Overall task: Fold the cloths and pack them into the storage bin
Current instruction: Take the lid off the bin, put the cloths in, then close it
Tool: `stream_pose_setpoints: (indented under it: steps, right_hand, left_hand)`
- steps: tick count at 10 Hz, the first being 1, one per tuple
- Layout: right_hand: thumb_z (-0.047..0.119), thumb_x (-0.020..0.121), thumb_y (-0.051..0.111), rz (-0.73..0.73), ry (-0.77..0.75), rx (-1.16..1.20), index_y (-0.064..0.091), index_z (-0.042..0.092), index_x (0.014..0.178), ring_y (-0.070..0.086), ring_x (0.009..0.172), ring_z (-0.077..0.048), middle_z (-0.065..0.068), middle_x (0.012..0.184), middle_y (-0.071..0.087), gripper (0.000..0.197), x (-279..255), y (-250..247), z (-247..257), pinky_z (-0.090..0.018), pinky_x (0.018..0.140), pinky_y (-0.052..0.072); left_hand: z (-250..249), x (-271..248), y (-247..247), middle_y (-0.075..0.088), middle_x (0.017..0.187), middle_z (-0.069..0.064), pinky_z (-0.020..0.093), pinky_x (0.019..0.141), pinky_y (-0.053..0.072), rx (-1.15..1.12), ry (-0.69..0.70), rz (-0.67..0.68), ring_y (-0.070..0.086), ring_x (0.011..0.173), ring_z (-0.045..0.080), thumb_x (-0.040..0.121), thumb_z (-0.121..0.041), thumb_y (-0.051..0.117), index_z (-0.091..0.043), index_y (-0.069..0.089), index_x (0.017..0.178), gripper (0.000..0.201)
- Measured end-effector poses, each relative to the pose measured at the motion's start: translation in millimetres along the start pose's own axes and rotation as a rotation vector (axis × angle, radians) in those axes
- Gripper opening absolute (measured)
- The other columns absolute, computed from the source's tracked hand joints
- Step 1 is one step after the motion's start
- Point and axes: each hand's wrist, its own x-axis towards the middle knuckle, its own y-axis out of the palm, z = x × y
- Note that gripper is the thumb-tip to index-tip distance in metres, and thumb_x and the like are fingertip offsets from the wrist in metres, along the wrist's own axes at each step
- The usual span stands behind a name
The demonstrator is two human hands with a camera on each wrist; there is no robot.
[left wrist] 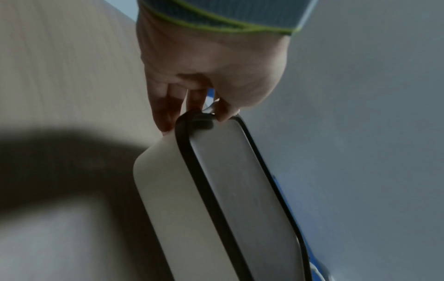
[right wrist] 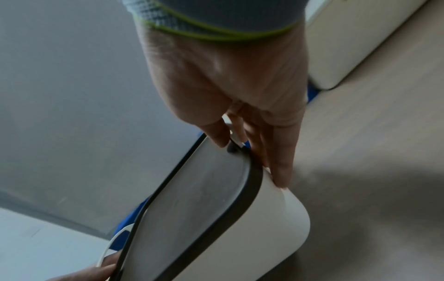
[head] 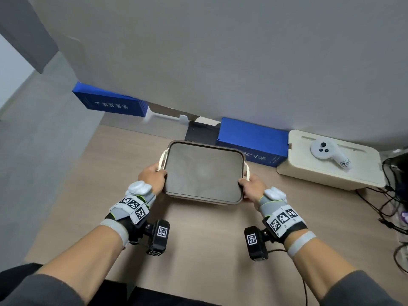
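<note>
While your left hand and right hand grip the storage bin by its ends, thumbs over the rim, blue boxes and a cream case stand just behind.

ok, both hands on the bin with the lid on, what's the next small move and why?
Probably set the storage bin squarely on the table and let go: left hand and right hand grip its short ends, thumbs on the lid, and no cloths show.
</note>
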Motion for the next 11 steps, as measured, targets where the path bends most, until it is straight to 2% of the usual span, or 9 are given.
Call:
stream_pose_setpoints:
  steps: [2,3,4,6,7,8,9,10,11]
  right_hand:
    - [0.019,0.087,0.057,0.064,-0.067,-0.010,0.064,0.021,0.088,0.070,0.086,-0.037,-0.015,0.094,0.072,0.008,-2,86,92,-0.052,0.078,0.059]
    - [0.021,0.085,0.056,0.101,-0.042,0.000,0.065,0.019,0.090,0.071,0.083,-0.037,-0.015,0.092,0.072,0.011,5,130,133,-0.052,0.074,0.060]
    - [0.030,0.070,0.052,0.128,-0.033,0.006,0.065,0.019,0.082,0.071,0.080,-0.040,-0.017,0.089,0.073,0.020,29,168,157,-0.055,0.071,0.060]
    - [0.021,0.082,0.052,0.096,-0.007,0.032,0.064,0.012,0.098,0.070,0.085,-0.043,-0.022,0.098,0.071,0.022,61,200,183,-0.057,0.073,0.059]
    - [0.027,0.076,0.051,0.089,0.038,0.042,0.064,0.014,0.097,0.070,0.085,-0.042,-0.022,0.097,0.071,0.028,83,207,175,-0.058,0.074,0.059]
    - [0.024,0.083,0.050,0.094,0.043,0.025,0.062,0.013,0.100,0.066,0.074,-0.035,-0.019,0.088,0.067,0.024,75,205,181,-0.056,0.076,0.059]
    - [0.012,0.091,0.046,0.126,0.035,0.022,0.058,0.010,0.093,0.059,0.064,-0.029,-0.015,0.079,0.060,0.012,44,196,197,-0.041,0.066,0.056]
    - [0.012,0.093,0.047,0.165,-0.025,0.006,0.060,0.014,0.091,0.060,0.069,-0.024,-0.011,0.087,0.062,0.014,23,174,199,-0.021,0.056,0.049]
    - [0.014,0.095,0.047,0.182,-0.085,0.039,0.062,0.015,0.100,0.061,0.069,-0.017,-0.008,0.092,0.064,0.016,-1,141,190,-0.018,0.051,0.042]
  left_hand:
    - [12,79,-95,0.072,0.101,0.011,0.040,0.094,0.050,-0.015,-0.084,-0.087,0.065,0.097,0.033,0.084,-0.019,0.056,-0.023,0.071,0.109,0.030]
    - [13,116,-137,0.068,0.095,0.012,0.035,0.085,0.047,-0.016,-0.091,-0.084,0.062,0.089,0.031,0.088,-0.016,0.054,-0.019,0.069,0.112,0.028]
    - [18,156,-169,0.069,0.105,0.013,0.037,0.092,0.047,0.023,-0.091,-0.103,0.063,0.098,0.035,0.087,-0.021,0.055,-0.023,0.069,0.114,0.030]
    - [21,211,-180,0.064,0.123,0.012,0.033,0.097,0.041,-0.012,-0.090,-0.045,0.059,0.112,0.034,0.094,-0.019,0.052,-0.020,0.061,0.128,0.035]
    - [23,217,-177,0.062,0.126,0.019,0.038,0.101,0.042,0.046,-0.079,0.007,0.057,0.114,0.038,0.098,-0.021,0.048,-0.011,0.059,0.128,0.034]
    - [30,220,-174,0.061,0.127,0.020,0.041,0.103,0.042,0.039,-0.082,0.017,0.057,0.115,0.038,0.097,-0.022,0.049,-0.010,0.057,0.130,0.036]
    - [21,210,-174,0.057,0.131,0.018,0.044,0.104,0.041,0.023,-0.116,0.009,0.054,0.117,0.040,0.094,-0.026,0.054,-0.012,0.048,0.137,0.046]
    - [0,195,-170,0.054,0.138,0.012,0.046,0.106,0.040,0.035,-0.023,-0.155,0.052,0.122,0.038,0.084,-0.031,0.064,-0.018,0.043,0.140,0.061]
    - [-25,173,-156,0.061,0.129,0.006,0.044,0.104,0.044,0.071,0.162,-0.226,0.057,0.118,0.032,0.078,-0.041,0.063,-0.029,0.054,0.127,0.052]
